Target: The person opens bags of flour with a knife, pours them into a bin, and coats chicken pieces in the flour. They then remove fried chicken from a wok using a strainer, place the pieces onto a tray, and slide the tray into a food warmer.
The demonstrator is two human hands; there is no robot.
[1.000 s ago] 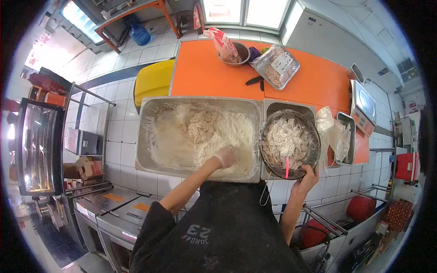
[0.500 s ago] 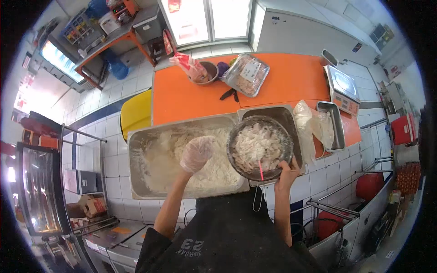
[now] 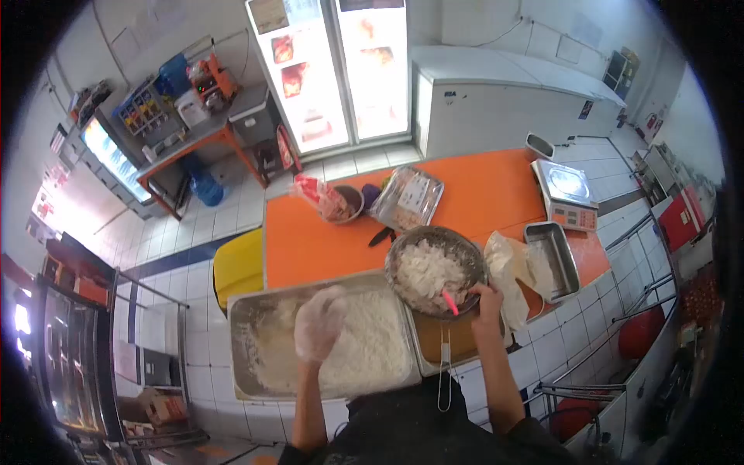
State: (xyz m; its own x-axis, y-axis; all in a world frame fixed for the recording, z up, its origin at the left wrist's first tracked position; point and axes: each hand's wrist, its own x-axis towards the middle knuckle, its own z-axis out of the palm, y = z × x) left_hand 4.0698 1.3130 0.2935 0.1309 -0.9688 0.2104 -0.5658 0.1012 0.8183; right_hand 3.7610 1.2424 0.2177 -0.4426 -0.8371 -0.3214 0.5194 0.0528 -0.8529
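My right hand point(image 3: 487, 304) grips the near right rim of a round metal bowl point(image 3: 465, 246). White, flour-dusted pieces point(image 3: 428, 267) fill it, and a pink handle point(image 3: 449, 301) sticks up from them. Below the bowl is a metal pan point(image 3: 442, 341) of brownish liquid, partly covered by the bowl. A wire handle point(image 3: 445, 376) hangs over its near edge. In a clear plastic glove, my left hand point(image 3: 320, 322) hovers over a large metal tray point(image 3: 240, 333) of flour point(image 3: 372, 341); blur hides its fingers.
On the orange table point(image 3: 480, 182) are a bowl with a red-and-white bag point(image 3: 329, 205), a wrapped tray point(image 3: 411, 198), a dark knife-like object point(image 3: 381, 235), a scale point(image 3: 566, 194), a plastic bag point(image 3: 505, 271) and a metal pan point(image 3: 554, 260). A yellow bin point(image 3: 239, 267) stands left.
The camera view has tilted upward. My right hand has shifted the bowl away from me, exposing more of the pan of liquid. My left hand remains over the flour.
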